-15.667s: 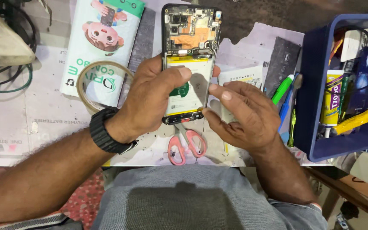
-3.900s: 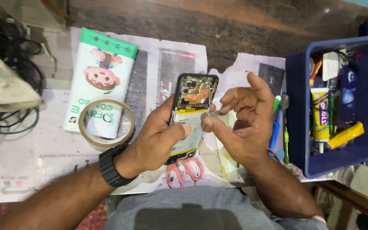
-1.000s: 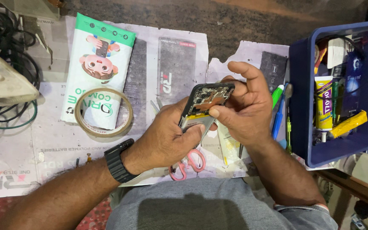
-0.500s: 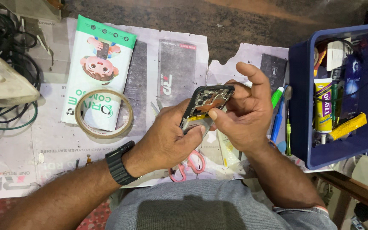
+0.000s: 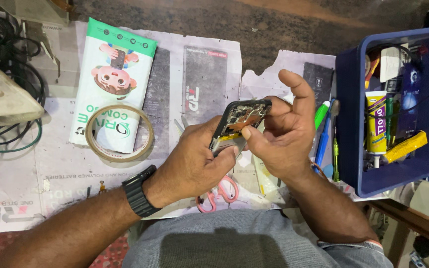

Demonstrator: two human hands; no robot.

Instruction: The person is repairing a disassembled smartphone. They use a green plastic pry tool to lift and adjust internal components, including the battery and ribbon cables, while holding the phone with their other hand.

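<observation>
Two bare hands meet over the lap, above the front edge of the paper-covered desk (image 5: 65, 168). Left hand (image 5: 194, 166), black watch at the wrist, wraps the lower half of an opened dark smartphone with its back cover off (image 5: 238, 123); grip closed around the frame, thumb lying along the near edge. Phone is tilted, upper end raised away from the body, bare circuit board and metal shields showing at the top, a strip of yellow lower down.

Right hand (image 5: 284, 136): thumb tip pressed on the phone's inner face just under the board, fingers curled behind the top edge, index finger lifted free. A pinching grip on the phone; whether a small part sits under the thumb cannot be told.

Judged step: working on an internal piece near the board, pressing or prising. Next move likely calls for fine thumb pressure with the left hand holding the frame steady.

Materials nearby:
- flat ring of brown adhesive tape (image 5: 119, 133), thin, translucent, lying on a glossy green-and-white printed packet (image 5: 112, 84)
- pink-handled scissors (image 5: 217, 192), partly under the hands
- deep blue plastic box (image 5: 348, 124) at right, holding a yellow glue tube (image 5: 376, 124) and mixed tools
- green and blue pen-like tools (image 5: 323, 124) just beside the box
</observation>
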